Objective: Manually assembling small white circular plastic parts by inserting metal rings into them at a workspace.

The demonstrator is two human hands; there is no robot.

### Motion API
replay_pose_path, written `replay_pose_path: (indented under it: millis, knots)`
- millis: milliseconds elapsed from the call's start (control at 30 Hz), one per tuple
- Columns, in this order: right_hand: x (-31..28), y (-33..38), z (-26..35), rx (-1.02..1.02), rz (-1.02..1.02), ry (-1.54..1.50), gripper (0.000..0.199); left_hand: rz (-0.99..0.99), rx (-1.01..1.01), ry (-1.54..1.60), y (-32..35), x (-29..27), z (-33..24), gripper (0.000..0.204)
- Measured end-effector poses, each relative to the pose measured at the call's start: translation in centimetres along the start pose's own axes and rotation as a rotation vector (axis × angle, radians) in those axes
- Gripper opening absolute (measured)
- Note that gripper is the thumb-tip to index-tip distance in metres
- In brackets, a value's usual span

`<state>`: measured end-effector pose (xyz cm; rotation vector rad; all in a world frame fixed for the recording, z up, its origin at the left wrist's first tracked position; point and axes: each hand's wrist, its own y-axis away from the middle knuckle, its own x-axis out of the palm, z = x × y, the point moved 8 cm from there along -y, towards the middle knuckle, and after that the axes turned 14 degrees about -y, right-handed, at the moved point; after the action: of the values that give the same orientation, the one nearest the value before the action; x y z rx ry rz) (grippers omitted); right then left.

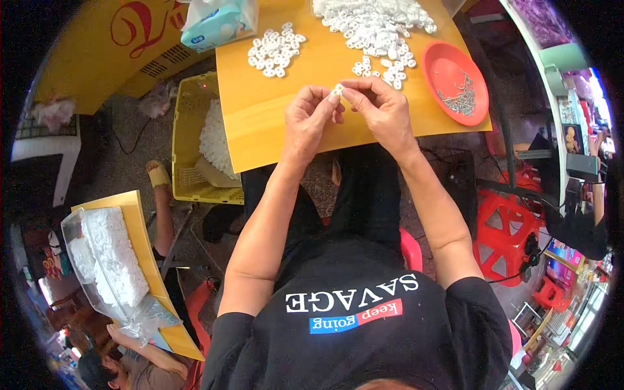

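Over the front part of the yellow table [260,117], my left hand [304,123] and my right hand [383,112] meet. Between their thumbs and fingertips they pinch a small white plastic piece [337,90] with a spot of yellowish colour on it. Just beyond, small white oval pieces with holes form a large heap [377,26], with a few strays at its near edge. A smaller group of similar pieces [276,52] lies to the left. Right of my right hand is a red plastic dish [443,57] holding thin metal pins or screws [460,97].
A tissue pack [220,26] sits at the table's far left corner. Left of the table, a yellow crate [185,123] holds white pieces. At lower left, another person works by a board [133,221] bearing a clear box of white parts. Red stools [500,227] stand at right.
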<state>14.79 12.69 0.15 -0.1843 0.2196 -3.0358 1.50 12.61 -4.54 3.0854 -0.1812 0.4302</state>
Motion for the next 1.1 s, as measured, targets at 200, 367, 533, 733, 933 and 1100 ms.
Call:
replay_pose_path:
  millis: [200,367,533,733,933,1100]
  knots:
    - [0.2,0.5,-0.8,-0.04,-0.121,-0.132,0.013,0.003,0.021,-0.016,-0.2,0.0,0.0,0.01]
    - [0.5,0.6,-0.7,-0.06,-0.136,-0.061,0.012,-0.008,0.032,-0.024,-0.3,-0.2,0.2,0.01]
    - [0.1,0.9,-1.0,-0.05,-0.129,-0.201,0.017,-0.015,0.059,-0.193,0.1,0.7,-1.0,0.015]
    - [3.4,3.4,-0.8,0.27,0.024,-0.869,0.045,-0.074,0.235,-0.499,4.6,0.2,-4.5,0.026]
    - [9.5,6.0,-1.5,0.461,0.132,-1.057,0.066,0.012,0.226,-0.169,8.6,-2.2,-5.3,0.026]
    - [13.4,7.0,-1.3,0.489,0.209,-1.129,0.078,-0.033,0.278,-0.041,10.8,-4.9,-6.1,0.034]
